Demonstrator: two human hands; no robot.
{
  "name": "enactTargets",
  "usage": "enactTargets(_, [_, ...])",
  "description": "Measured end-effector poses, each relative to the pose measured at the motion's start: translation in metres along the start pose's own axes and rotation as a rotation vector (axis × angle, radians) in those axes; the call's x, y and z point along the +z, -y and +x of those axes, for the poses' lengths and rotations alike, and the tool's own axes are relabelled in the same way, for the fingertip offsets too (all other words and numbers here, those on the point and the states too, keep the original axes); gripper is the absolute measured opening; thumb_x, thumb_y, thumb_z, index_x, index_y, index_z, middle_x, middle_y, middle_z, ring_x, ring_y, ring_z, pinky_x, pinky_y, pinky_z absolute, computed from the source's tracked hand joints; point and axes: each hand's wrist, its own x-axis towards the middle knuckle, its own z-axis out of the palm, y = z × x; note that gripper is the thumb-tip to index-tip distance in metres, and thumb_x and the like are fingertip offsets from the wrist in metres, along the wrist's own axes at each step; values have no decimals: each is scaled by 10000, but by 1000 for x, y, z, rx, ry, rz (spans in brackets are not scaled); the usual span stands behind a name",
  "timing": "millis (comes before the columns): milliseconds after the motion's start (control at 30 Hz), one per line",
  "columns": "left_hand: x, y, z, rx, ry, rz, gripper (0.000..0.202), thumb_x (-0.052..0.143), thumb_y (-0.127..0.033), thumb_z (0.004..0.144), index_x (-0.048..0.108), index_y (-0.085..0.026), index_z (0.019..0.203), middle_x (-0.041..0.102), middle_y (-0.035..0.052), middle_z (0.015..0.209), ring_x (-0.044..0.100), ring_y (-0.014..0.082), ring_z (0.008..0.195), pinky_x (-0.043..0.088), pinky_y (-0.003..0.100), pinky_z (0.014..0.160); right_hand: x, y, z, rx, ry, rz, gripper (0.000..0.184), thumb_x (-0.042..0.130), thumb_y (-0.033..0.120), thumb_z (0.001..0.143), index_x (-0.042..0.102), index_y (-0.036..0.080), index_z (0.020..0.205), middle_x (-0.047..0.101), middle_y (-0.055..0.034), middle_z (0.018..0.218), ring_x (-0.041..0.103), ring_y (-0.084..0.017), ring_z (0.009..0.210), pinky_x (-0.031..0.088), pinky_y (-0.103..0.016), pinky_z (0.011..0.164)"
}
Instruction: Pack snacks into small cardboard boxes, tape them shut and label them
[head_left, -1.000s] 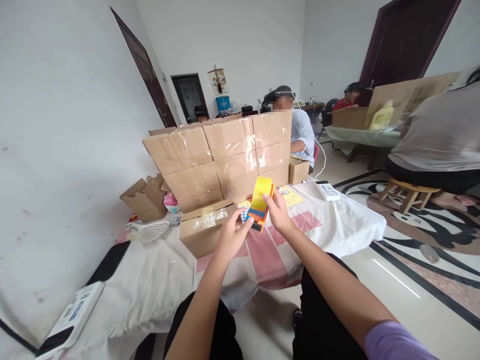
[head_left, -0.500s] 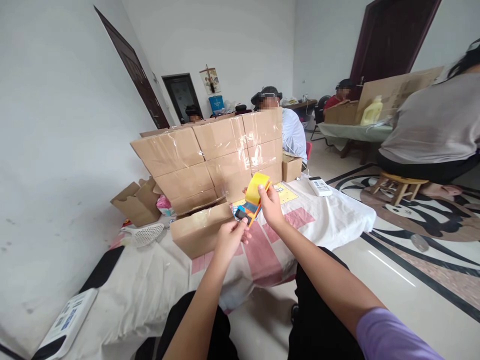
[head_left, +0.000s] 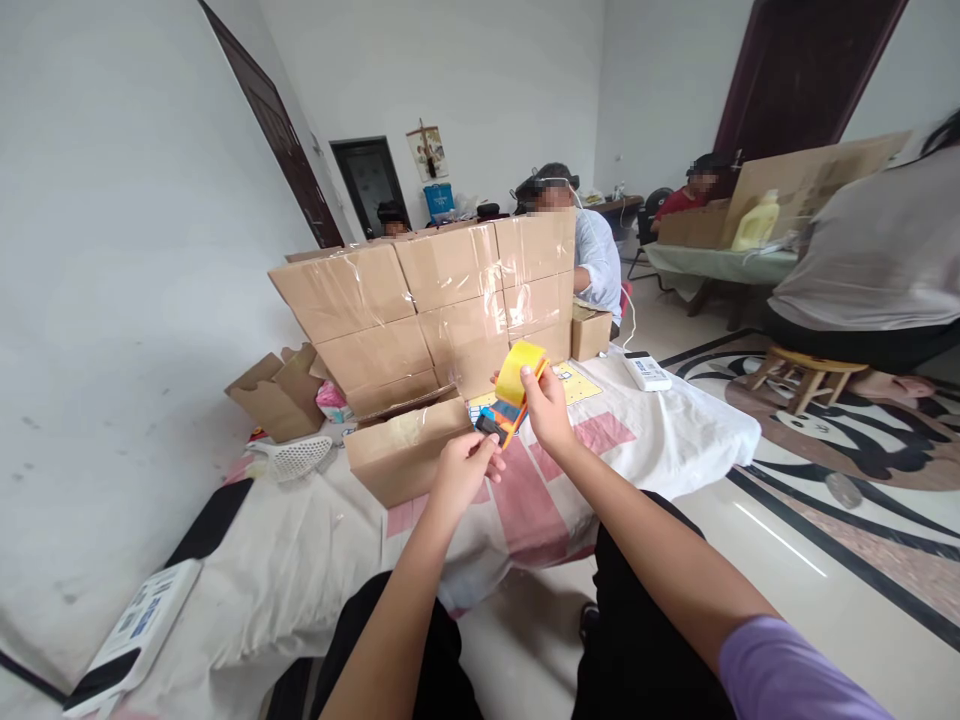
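A tape dispenser (head_left: pixel 517 385) with a wide yellow roll, an orange side and blue and black parts at its lower end is held up over the near part of the table. My right hand (head_left: pixel 549 408) grips it by the roll end, thumb on the orange and yellow side. At the lower end, my left hand (head_left: pixel 466 468) pinches near the black part with thumb and fingers; the exact contact is partly hidden. Just left of the dispenser lies an open cardboard box (head_left: pixel 405 455), in front of a wall of taped cardboard boxes (head_left: pixel 420 310).
On the left are another open carton (head_left: pixel 277 395), a white slotted scoop (head_left: pixel 298 457) and a white device (head_left: pixel 135 635). A small box (head_left: pixel 591 332) and a white device (head_left: pixel 646 371) stand at right. Across the boxes sits a person (head_left: pixel 598 255); others sit farther off.
The view has shifted slightly, so everything sits a little farther right. Both hands keep their hold on the tape dispenser, which is nearly unmoved. The person across shows more arm.
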Motion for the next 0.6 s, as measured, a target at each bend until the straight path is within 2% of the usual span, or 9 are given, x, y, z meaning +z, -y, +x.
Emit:
enactTargets(200, [2, -7, -4, 57, -71, -36, 269, 599, -389, 825, 636, -174, 668, 693, 31, 628, 625, 134, 522, 510, 253, 567, 1, -1, 2, 15, -54, -16, 417, 606, 625, 880, 583, 215, 951, 748, -75, 899, 730, -277, 894, 597, -380, 745])
enactTargets(367, [7, -13, -11, 158, -121, -1, 285, 610, -373, 847, 639, -192, 629, 688, 11, 634, 625, 129, 564, 508, 243, 615, -7, -11, 3, -14, -139, -161, 434, 595, 629, 878, 610, 208, 982, 713, -47, 814, 702, -266, 899, 583, -354, 735])
enactTargets(500, [9, -10, -10, 134, -33, 19, 282, 636, -417, 848, 687, -190, 688, 714, 27, 652, 649, 153, 574, 525, 261, 613, -10, -11, 5, -14, -161, -113, 435, 537, 631, 908, 596, 206, 985, 708, -43, 798, 708, -237, 798, 579, -344, 695])
enactTargets(600, [9, -2, -5, 43, 59, 42, 377, 639, -508, 847, 710, -167, 703, 718, 66, 615, 660, 176, 540, 532, 283, 583, -12, -4, 9, -11, -196, -42, 422, 504, 623, 925, 584, 210, 960, 714, -48, 782, 713, -229, 720, 584, -355, 670])
